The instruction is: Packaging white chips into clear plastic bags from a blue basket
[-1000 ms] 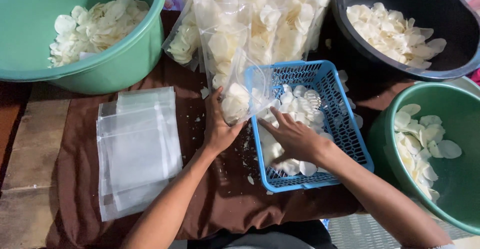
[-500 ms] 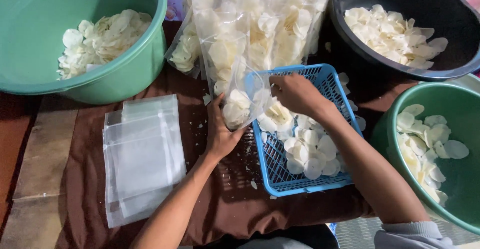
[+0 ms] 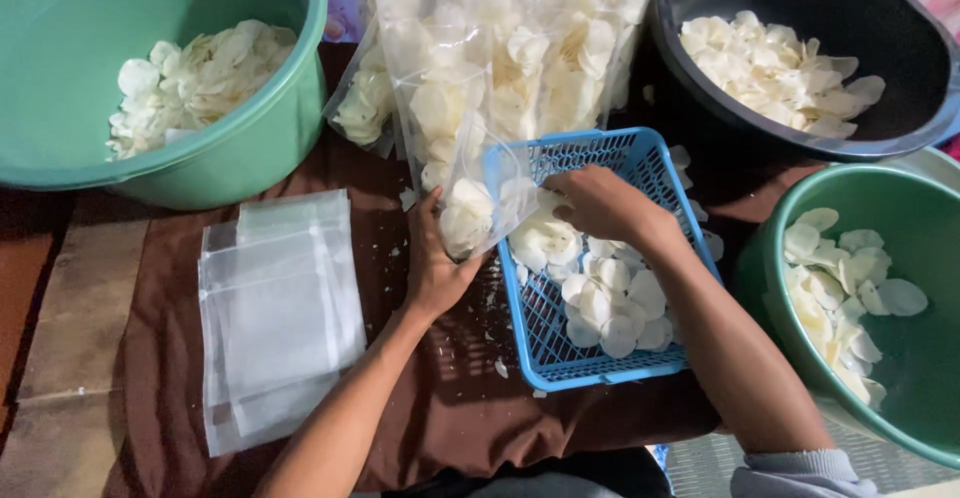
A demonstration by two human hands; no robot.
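Head view | left hand point(image 3: 437, 268) grips bag point(image 3: 478, 208) | right hand point(image 3: 600, 205) fingertips hidden among chips point(image 3: 605, 293)

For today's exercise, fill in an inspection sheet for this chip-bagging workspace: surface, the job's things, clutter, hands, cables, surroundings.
Surface: brown cloth over wooden boards.
Job's things: clear bag partly filled with white chips; blue basket holding loose chips.
Clutter: stack of empty bags; chip crumbs on the cloth.
Hands: left hand grips the clear bag; right hand reaches over the basket at the bag's mouth.
Cables: nothing seen.
Surroundings: filled bags piled behind; green basin left, black basin and a second green basin right, all holding chips.
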